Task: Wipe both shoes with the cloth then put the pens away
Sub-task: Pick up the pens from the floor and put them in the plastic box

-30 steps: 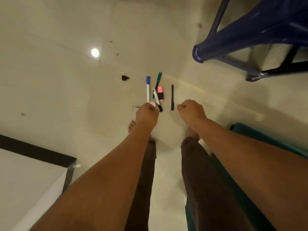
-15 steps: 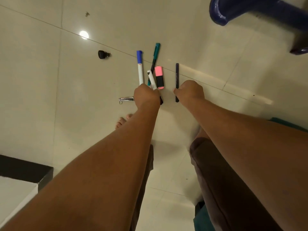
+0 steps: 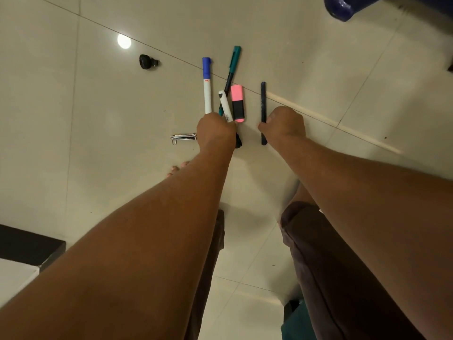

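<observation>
Now gathering pens off the pale tiled floor.
Head view: left hand fisted around the white black-tipped marker; right hand pinching the slim dark pen. Pink highlighter at twelve o'clock could get knocked away.

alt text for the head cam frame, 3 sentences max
Seen from above, a person's left hand and right hand reach down to pens lying on a tiled floor. The left closes around a white marker; the right pinches a thin dark pen. A blue-capped marker, teal pen, pink highlighter and nail clipper lie nearby.
</observation>
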